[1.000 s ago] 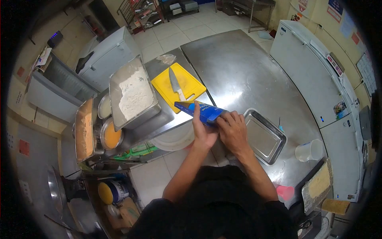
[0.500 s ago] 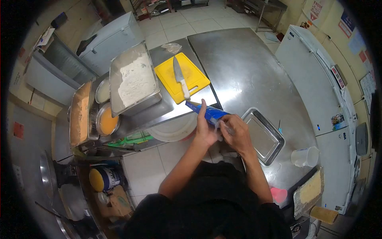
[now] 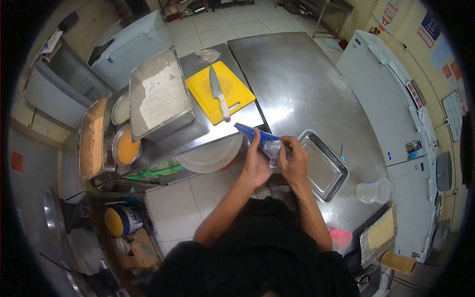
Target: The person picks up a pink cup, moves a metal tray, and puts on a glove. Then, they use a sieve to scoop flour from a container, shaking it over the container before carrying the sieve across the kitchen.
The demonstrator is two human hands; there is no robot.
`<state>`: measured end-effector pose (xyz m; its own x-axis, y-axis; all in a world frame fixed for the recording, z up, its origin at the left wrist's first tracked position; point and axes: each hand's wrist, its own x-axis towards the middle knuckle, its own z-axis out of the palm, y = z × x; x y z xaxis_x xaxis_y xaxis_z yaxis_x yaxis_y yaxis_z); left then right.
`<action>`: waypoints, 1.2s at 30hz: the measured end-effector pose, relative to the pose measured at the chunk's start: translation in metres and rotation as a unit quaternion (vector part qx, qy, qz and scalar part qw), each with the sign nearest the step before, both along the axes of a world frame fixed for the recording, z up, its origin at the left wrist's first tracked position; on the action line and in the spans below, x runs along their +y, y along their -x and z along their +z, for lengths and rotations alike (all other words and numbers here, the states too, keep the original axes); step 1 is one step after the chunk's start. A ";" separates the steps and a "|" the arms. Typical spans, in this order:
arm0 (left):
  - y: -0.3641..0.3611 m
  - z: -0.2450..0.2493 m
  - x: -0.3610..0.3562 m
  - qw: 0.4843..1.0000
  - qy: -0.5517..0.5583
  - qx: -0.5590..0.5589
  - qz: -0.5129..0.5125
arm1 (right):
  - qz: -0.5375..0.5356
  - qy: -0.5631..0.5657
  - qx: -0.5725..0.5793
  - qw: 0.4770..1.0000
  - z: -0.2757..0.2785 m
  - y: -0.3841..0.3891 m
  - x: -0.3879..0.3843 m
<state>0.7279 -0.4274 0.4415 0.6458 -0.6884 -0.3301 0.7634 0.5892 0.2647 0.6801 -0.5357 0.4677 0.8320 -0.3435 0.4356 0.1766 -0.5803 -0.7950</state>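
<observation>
A long, narrow blue box [image 3: 255, 131] is in my left hand [image 3: 257, 166], with the thumb up along its near side. Crumpled clear plastic [image 3: 271, 149] bunches at the box's right end. My right hand [image 3: 295, 166] pinches this plastic close to the box, its fingers bent and partly hidden. Just beyond the box, a white-handled kitchen knife [image 3: 218, 93] rests on a yellow cutting board [image 3: 237, 91]. Right of my right hand lies a shallow rectangular steel tray [image 3: 341, 173] on the steel table [image 3: 307, 74].
At left stand a deep pan [image 3: 188, 116] of white flour, a pan of orange-brown crumbs [image 3: 94, 143] and a bowl of orange liquid [image 3: 127, 148]. A white plastic jug [image 3: 373, 191] and a pink cup [image 3: 341, 237] are at right. A white freezer [image 3: 376, 94] lines the right side.
My hands have stayed close together at the box. The clear plastic is now more bunched and visible between them, and the box has tilted slightly. The whole view has shifted a little.
</observation>
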 end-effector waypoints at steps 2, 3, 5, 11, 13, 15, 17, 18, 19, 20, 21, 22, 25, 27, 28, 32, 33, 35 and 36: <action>0.003 0.005 0.000 0.999 -0.012 -0.044 0.019 | -0.010 -0.024 0.036 0.999 -0.002 0.001 0.000; 0.005 0.004 0.001 0.998 -0.004 -0.060 0.016 | -0.013 -0.030 0.049 0.998 -0.004 0.000 0.001; 0.010 0.000 0.003 0.995 0.013 -0.094 0.009 | -0.013 -0.039 0.053 0.998 -0.004 0.000 0.002; 0.005 -0.015 -0.004 0.969 -0.027 -0.245 0.016 | -0.022 -0.047 0.009 0.999 0.005 0.000 0.003; 0.003 -0.012 -0.007 0.967 -0.050 -0.251 0.007 | -0.024 -0.048 0.022 0.998 0.011 0.003 0.003; 0.002 -0.011 -0.010 0.962 -0.071 -0.263 0.003 | -0.025 -0.052 0.079 0.995 0.012 0.006 -0.002; 0.002 -0.013 -0.012 0.955 -0.089 -0.281 0.006 | -0.032 -0.045 0.092 0.994 0.011 0.009 -0.005; 0.002 -0.014 -0.013 0.959 -0.085 -0.271 0.007 | -0.039 -0.037 0.077 0.996 0.010 0.009 -0.004; 0.002 -0.017 -0.014 0.962 -0.081 -0.260 0.007 | -0.046 -0.029 0.063 0.997 0.008 0.010 -0.004; 0.002 -0.019 -0.015 0.965 -0.077 -0.249 0.006 | -0.053 -0.035 0.057 0.996 0.005 0.010 -0.005; 0.002 -0.022 -0.017 0.964 -0.083 -0.252 0.017 | -0.060 -0.041 0.052 0.996 0.003 0.011 -0.005; 0.002 -0.025 -0.020 0.962 -0.089 -0.255 0.027 | -0.067 -0.047 0.046 0.996 0.002 0.011 -0.006; -0.002 -0.028 -0.025 0.962 -0.135 -0.232 0.039 | -0.025 -0.085 0.084 0.992 0.012 0.015 -0.007; -0.006 -0.043 -0.029 0.954 -0.174 -0.236 0.067 | -0.020 0.008 0.080 0.997 0.012 0.020 -0.007; -0.010 -0.066 -0.034 0.943 -0.192 -0.254 0.094 | -0.016 0.054 0.078 0.995 0.011 0.022 -0.007; -0.025 -0.059 -0.043 0.933 -0.258 -0.226 0.105 | -0.019 0.056 -0.009 0.998 0.013 0.033 -0.006; -0.032 -0.067 -0.046 0.934 -0.259 -0.223 0.104 | -0.034 0.050 -0.044 0.997 0.014 0.038 -0.010; -0.050 -0.095 -0.053 0.936 -0.258 -0.217 0.098 | -0.090 -0.008 -0.104 0.990 0.017 0.044 -0.020; -0.056 -0.099 -0.057 0.932 -0.275 -0.214 0.096 | -0.130 -0.058 -0.129 0.981 0.019 0.047 -0.026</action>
<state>0.7837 -0.4848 0.3425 0.8930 -0.3494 -0.2836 0.4135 0.3887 0.8233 0.6327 -0.5614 0.4862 0.5773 -0.5894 0.5650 0.2382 -0.5403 -0.8070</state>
